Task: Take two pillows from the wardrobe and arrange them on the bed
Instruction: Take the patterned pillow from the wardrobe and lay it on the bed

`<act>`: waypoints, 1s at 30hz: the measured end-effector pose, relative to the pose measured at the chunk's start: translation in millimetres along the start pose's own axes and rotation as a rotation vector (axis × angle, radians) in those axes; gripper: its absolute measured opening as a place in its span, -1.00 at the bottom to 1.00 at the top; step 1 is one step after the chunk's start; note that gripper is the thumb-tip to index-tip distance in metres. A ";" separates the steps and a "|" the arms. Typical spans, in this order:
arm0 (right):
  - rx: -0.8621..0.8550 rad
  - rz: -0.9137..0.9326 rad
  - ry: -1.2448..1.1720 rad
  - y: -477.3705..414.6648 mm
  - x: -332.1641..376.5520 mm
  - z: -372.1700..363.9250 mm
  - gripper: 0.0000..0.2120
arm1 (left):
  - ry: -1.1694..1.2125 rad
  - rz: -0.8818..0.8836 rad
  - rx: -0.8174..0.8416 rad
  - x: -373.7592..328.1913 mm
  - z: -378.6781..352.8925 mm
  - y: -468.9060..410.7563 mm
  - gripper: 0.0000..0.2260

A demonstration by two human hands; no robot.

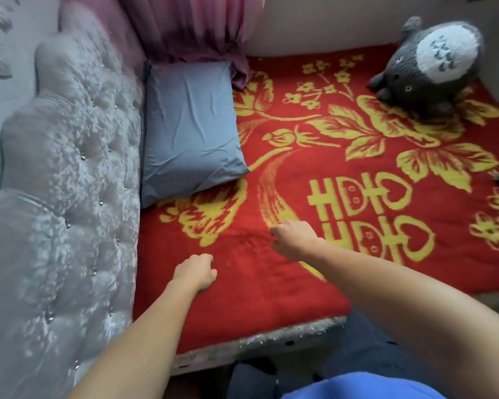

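One grey-blue pillow (189, 128) lies flat on the bed, pushed against the tufted headboard at the far left. The bed is covered by a red blanket with yellow flowers (343, 174). My left hand (196, 270) hovers just over the blanket near the headboard, fingers curled in with nothing in them. To its right and a little farther out, my right hand (293, 240) is a loose fist, also holding nothing. Both hands are well short of the pillow. No second pillow shows.
A grey padded headboard (67, 182) runs down the left. Pink curtains (196, 27) hang behind the pillow. A grey plush toy (427, 67) sits at the bed's far right corner. The bed's near edge (257, 344) is right in front of my legs.
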State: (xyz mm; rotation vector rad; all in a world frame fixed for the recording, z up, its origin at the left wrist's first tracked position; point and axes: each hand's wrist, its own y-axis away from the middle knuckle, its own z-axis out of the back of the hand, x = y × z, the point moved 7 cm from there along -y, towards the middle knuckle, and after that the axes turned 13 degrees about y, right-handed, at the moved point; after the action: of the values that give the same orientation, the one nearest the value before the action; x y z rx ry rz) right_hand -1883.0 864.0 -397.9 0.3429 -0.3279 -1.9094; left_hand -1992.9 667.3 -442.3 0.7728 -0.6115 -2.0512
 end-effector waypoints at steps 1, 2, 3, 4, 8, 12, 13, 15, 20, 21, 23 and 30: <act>0.005 -0.007 0.010 10.1 -11.0 -7.1 -0.76 | 0.007 0.004 0.007 -10.4 -11.3 3.2 -0.65; 0.013 -0.015 0.022 19.8 -23.3 -14.1 -0.76 | 0.011 0.004 0.011 -22.5 -22.2 7.0 -0.65; 0.021 -0.020 0.034 29.3 -36.5 -21.1 -0.76 | 0.016 0.003 0.012 -36.2 -33.8 11.4 -0.65; 0.028 -0.020 0.043 38.4 -49.7 -28.3 -0.76 | 0.025 0.004 0.008 -49.9 -46.1 16.7 -0.65; 0.064 0.031 0.062 76.9 -95.9 -64.0 -0.75 | 0.098 0.045 -0.045 -98.6 -94.9 45.6 -0.66; 0.075 0.127 0.106 123.0 -135.0 -97.5 -0.79 | 0.193 0.160 -0.147 -129.3 -148.0 88.8 -0.64; 0.090 0.152 0.123 136.6 -141.7 -102.8 -0.79 | 0.216 0.194 -0.148 -135.4 -166.0 104.8 -0.65; 0.112 0.217 0.131 164.1 -149.2 -112.4 -0.80 | 0.266 0.243 -0.144 -146.7 -203.8 138.9 -0.65; 0.104 0.390 0.194 212.6 -131.7 -114.2 -0.82 | 0.438 0.385 -0.195 -154.1 -273.0 224.2 -0.65; 0.096 0.428 0.208 221.4 -122.2 -113.9 -0.81 | 0.459 0.418 -0.218 -153.4 -284.8 243.1 -0.66; 0.068 0.513 0.230 240.7 -96.8 -115.7 -0.78 | 0.505 0.478 -0.260 -149.7 -309.8 281.3 -0.67; 0.077 0.784 0.319 344.7 2.3 -157.4 -0.76 | 0.704 0.683 -0.340 -133.8 -420.4 409.4 -0.70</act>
State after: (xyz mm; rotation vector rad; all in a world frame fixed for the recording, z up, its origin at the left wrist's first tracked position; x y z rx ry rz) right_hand -1528.0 732.0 -410.1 0.4782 -0.2677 -1.0574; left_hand -1414.0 503.6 -423.3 0.8591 -0.0836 -1.1075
